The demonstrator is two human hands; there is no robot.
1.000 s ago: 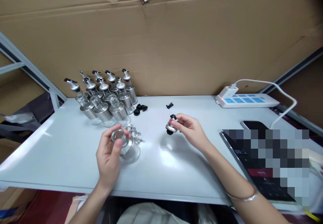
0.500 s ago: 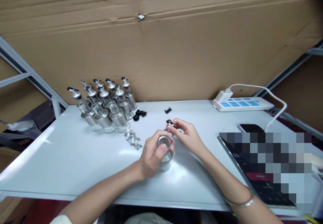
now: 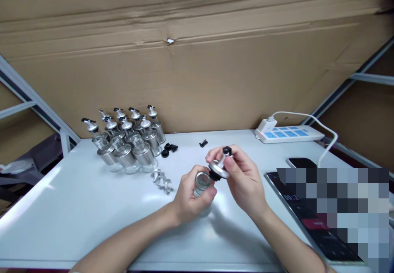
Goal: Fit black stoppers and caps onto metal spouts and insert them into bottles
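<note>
My left hand is wrapped round a glass bottle that stands near the middle of the table, its open mouth facing up. Between the fingers of my right hand is a silver pourer cap with a black lever on top and a black stopper below. The cap is tilted, just right of the bottle's mouth and not in it. My left hand and its thumb hide most of the bottle's body.
Several glass bottles with steel sleeves stand back left, most with pourer tops. Loose silver pourer parts, black stoppers and a black lever lie nearby. At right are a power strip, a phone and a tablet.
My right hand has lifted the pourer cap off the table and brought it nearer, beside the bottle's mouth. The left hand keeps hold of the bottle. The camera view has tipped upward slightly.
</note>
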